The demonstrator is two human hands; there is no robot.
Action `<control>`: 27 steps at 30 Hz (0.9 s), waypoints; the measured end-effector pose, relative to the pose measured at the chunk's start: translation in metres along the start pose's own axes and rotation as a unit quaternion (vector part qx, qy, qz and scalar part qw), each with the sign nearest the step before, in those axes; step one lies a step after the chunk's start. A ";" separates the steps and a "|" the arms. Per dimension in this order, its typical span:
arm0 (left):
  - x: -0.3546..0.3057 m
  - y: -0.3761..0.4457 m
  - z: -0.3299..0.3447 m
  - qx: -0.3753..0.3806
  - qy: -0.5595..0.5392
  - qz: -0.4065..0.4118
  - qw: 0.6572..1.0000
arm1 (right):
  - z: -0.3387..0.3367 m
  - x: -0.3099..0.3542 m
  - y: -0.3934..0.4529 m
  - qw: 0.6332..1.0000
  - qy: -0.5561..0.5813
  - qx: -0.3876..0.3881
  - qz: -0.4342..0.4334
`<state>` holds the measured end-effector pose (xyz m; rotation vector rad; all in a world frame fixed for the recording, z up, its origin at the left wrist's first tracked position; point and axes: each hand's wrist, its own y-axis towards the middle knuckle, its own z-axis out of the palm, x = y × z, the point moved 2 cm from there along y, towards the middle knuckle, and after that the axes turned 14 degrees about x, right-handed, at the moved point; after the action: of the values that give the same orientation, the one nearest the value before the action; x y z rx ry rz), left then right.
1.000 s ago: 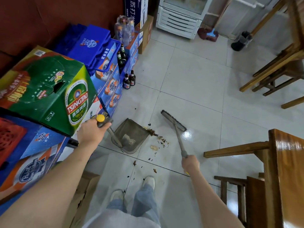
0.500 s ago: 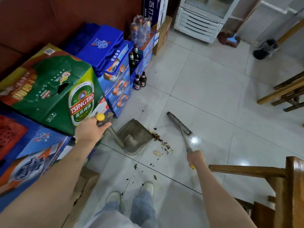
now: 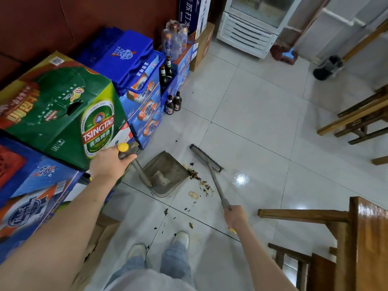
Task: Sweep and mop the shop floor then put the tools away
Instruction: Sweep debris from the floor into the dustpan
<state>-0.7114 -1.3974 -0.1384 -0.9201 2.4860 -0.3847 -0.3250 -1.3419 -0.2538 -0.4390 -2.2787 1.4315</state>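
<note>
Grey brush (image 3: 206, 158) has edged toward the dustpan (image 3: 165, 175); left hand (image 3: 109, 164) grips pan handle, right hand (image 3: 235, 216) the broomstick; crumbs (image 3: 199, 179) nearly collected.

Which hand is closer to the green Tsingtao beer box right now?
Left. The left hand grips the dustpan handle right beside the green Tsingtao box. The right hand holds the broom handle out over the tiles, well apart from the box.
</note>
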 end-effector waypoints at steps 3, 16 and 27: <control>0.000 -0.003 0.001 -0.004 -0.002 0.001 1.000 | -0.002 0.005 -0.005 1.000 -0.010 -0.008 -0.016; 0.018 -0.001 0.006 -0.003 0.008 -0.008 1.000 | -0.017 0.097 0.008 0.993 -0.107 0.005 -0.054; 0.010 0.009 0.004 0.017 0.010 -0.006 1.000 | -0.019 0.086 0.003 0.987 -0.162 -0.006 -0.015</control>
<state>-0.7203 -1.3980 -0.1489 -0.9231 2.4843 -0.4422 -0.3901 -1.2853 -0.2343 -0.1844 -2.5337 1.5701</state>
